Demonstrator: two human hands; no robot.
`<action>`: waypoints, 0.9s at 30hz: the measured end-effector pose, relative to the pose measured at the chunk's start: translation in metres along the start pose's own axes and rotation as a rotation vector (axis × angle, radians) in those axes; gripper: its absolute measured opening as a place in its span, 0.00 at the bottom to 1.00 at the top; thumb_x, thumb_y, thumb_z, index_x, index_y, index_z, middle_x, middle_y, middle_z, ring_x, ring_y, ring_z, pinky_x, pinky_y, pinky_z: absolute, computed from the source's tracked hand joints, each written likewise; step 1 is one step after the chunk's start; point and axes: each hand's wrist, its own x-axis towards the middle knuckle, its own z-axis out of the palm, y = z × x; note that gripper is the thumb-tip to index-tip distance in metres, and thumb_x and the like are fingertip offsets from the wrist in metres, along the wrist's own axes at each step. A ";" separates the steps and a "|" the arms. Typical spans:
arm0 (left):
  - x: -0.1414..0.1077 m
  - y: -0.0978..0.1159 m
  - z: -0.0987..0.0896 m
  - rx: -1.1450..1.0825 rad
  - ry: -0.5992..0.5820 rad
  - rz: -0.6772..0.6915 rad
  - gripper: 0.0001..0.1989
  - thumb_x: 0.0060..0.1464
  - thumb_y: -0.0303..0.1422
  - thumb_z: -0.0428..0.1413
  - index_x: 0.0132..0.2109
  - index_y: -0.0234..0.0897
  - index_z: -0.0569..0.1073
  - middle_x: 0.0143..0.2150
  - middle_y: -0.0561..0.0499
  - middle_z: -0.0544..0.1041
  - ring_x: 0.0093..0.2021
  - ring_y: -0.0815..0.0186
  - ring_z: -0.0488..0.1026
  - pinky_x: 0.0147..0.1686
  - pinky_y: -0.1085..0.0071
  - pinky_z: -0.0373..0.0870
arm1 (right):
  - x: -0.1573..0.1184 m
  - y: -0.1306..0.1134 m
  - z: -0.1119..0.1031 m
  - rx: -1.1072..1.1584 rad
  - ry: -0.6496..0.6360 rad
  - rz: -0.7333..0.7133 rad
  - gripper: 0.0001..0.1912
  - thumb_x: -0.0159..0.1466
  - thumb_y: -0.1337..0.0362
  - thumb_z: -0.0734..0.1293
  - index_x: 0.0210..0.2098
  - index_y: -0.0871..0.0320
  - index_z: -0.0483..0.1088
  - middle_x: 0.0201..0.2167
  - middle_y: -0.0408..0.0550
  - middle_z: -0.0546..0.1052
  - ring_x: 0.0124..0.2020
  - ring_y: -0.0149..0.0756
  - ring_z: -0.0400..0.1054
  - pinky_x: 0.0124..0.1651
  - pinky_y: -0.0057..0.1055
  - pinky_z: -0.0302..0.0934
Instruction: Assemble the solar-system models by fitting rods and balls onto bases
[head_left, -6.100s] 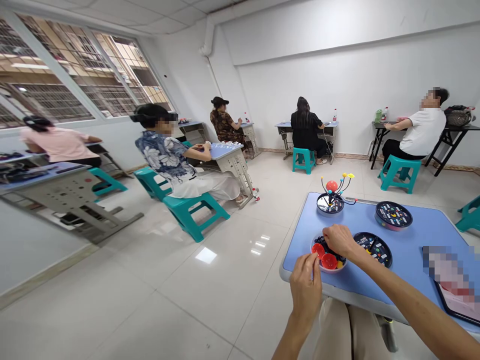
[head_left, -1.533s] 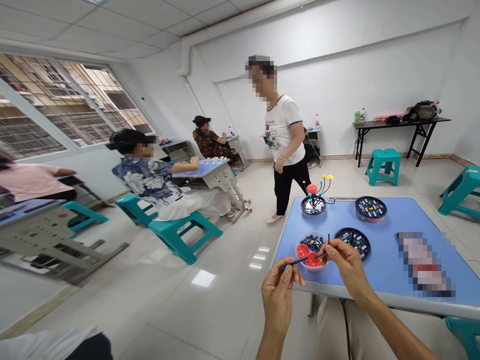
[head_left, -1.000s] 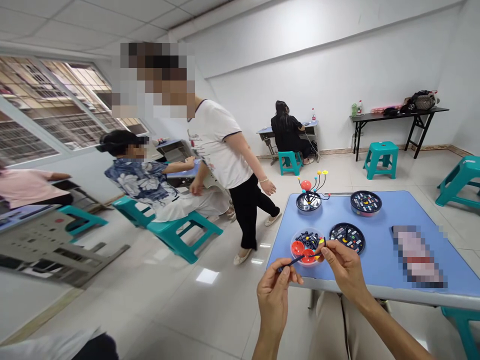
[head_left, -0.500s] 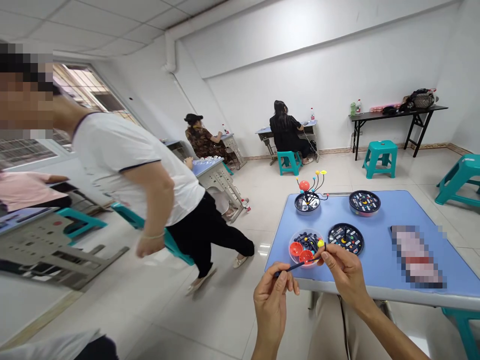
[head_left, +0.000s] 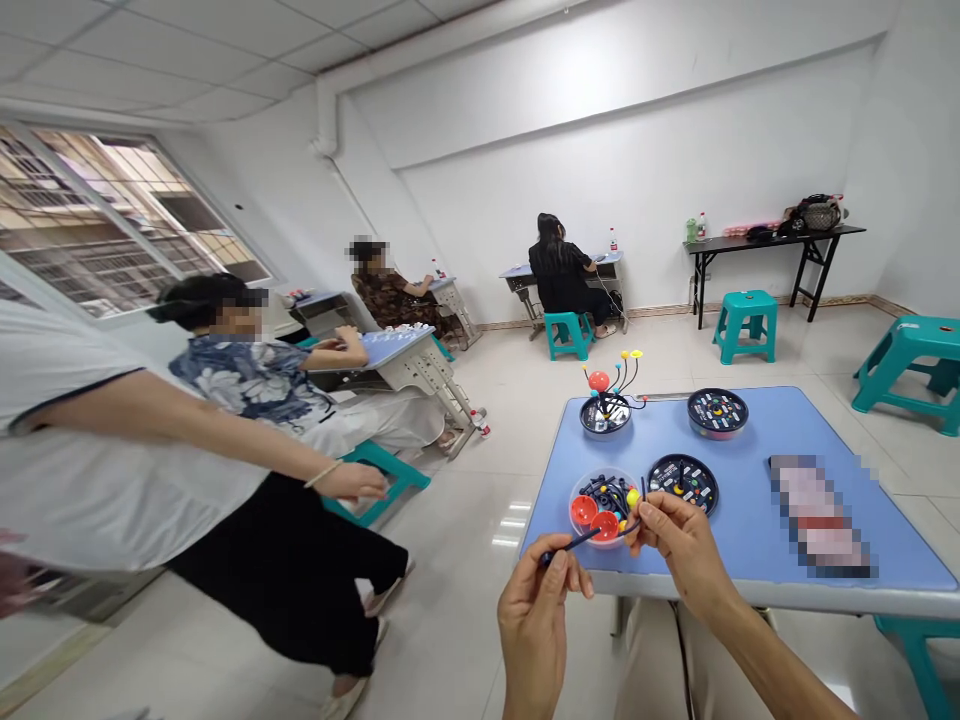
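At the near edge of a blue table point(head_left: 739, 548), the person's left hand point(head_left: 534, 630) and right hand point(head_left: 684, 545) are held close together, with their fingers drawn in rather than spread. The left thumb and fingers point(head_left: 561, 578) pinch one end of a thin dark rod point(head_left: 589, 539), and the right fingertips point(head_left: 643, 525) pinch the other, just over a clear bowl point(head_left: 602, 508). The bowl lies on the table beside the rim, holding red half-spheres point(head_left: 584, 511) and black pieces point(head_left: 611, 493), with a yellow ball point(head_left: 634, 497) at its edge by the right hand. Just beyond sits a round black tray point(head_left: 682, 484), then a second tray point(head_left: 713, 413) and a metal dish point(head_left: 604, 414) carrying a model with a red ball point(head_left: 598, 380) on curved wires. A blurred patch point(head_left: 817, 515) hides something at the table's right. Left of the table, a standing person point(head_left: 112, 480) reaches an arm out, well apart from the hands. Farther off, a seated person point(head_left: 247, 380) faces a desk point(head_left: 401, 350).
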 end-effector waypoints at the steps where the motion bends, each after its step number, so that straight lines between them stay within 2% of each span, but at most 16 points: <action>1: 0.000 0.001 0.000 -0.004 -0.002 -0.007 0.13 0.49 0.39 0.65 0.38 0.35 0.78 0.22 0.54 0.69 0.24 0.68 0.69 0.26 0.71 0.70 | 0.000 0.001 0.000 0.008 0.003 0.004 0.16 0.59 0.51 0.71 0.28 0.59 0.74 0.25 0.45 0.77 0.25 0.34 0.69 0.32 0.32 0.64; 10: -0.001 0.008 0.011 -0.009 -0.016 -0.042 0.17 0.51 0.42 0.63 0.42 0.35 0.80 0.31 0.49 0.74 0.28 0.67 0.71 0.34 0.65 0.73 | -0.001 -0.002 -0.001 0.078 0.042 0.090 0.18 0.56 0.49 0.73 0.26 0.58 0.71 0.21 0.45 0.75 0.23 0.33 0.66 0.28 0.31 0.61; 15: -0.005 0.006 0.015 0.075 -0.088 -0.012 0.16 0.53 0.42 0.61 0.44 0.35 0.79 0.27 0.51 0.73 0.28 0.65 0.73 0.34 0.65 0.73 | -0.006 -0.013 -0.004 0.010 0.057 0.046 0.18 0.58 0.49 0.71 0.28 0.57 0.70 0.22 0.42 0.72 0.21 0.32 0.65 0.28 0.31 0.62; 18: -0.009 0.006 0.017 0.126 -0.090 0.038 0.15 0.53 0.40 0.61 0.44 0.36 0.79 0.25 0.52 0.73 0.27 0.64 0.74 0.34 0.64 0.74 | -0.011 -0.020 -0.007 -0.048 0.045 0.000 0.16 0.59 0.50 0.71 0.30 0.57 0.71 0.24 0.43 0.72 0.23 0.33 0.66 0.31 0.33 0.63; 23: -0.014 0.010 0.024 0.156 -0.068 0.119 0.10 0.53 0.37 0.61 0.41 0.38 0.80 0.26 0.53 0.72 0.25 0.65 0.75 0.31 0.66 0.75 | -0.018 -0.020 -0.017 -0.094 0.033 -0.053 0.13 0.60 0.53 0.71 0.33 0.57 0.72 0.26 0.44 0.71 0.27 0.34 0.65 0.33 0.33 0.63; 27: -0.015 0.012 0.024 0.180 -0.127 0.077 0.10 0.52 0.37 0.62 0.40 0.38 0.80 0.24 0.54 0.72 0.22 0.64 0.75 0.28 0.66 0.75 | -0.024 -0.019 -0.019 -0.104 0.023 -0.069 0.11 0.62 0.54 0.70 0.32 0.55 0.72 0.31 0.46 0.74 0.29 0.34 0.65 0.34 0.34 0.64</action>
